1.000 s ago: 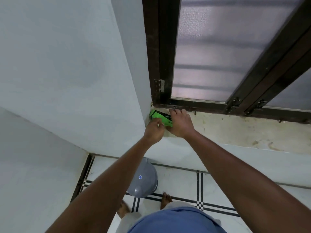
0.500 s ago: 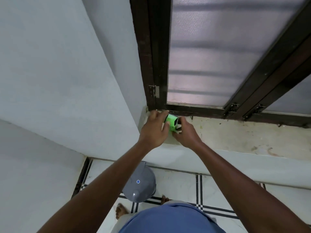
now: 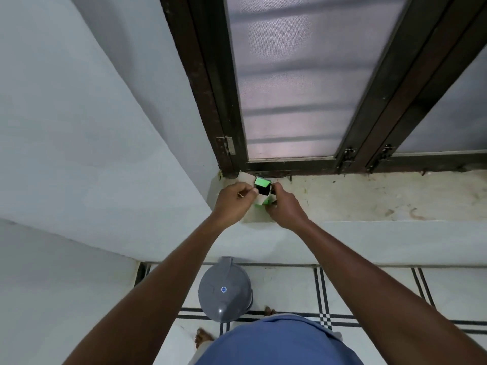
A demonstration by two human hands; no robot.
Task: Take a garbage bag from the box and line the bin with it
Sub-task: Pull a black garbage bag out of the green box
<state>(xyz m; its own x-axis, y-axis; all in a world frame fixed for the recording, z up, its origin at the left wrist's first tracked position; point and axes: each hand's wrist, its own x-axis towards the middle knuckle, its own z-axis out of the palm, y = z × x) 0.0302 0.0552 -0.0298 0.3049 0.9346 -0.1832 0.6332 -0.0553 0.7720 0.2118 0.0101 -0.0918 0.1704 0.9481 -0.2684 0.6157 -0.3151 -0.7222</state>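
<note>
Up on the windowsill (image 3: 369,198), both hands grip the open green box (image 3: 262,191), left hand (image 3: 233,204) pinching its flap, right hand (image 3: 283,206) steadying; a hard tug could tear the flap.

box (image 3: 262,191): 1 | bin (image 3: 224,289): 1 | hand: 2, left hand (image 3: 233,202), right hand (image 3: 284,206)

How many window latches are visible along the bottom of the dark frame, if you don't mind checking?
2: one latch at the foot of the frame left of the second latch, both right of the green box. More may lie beyond the picture's right edge.
</note>
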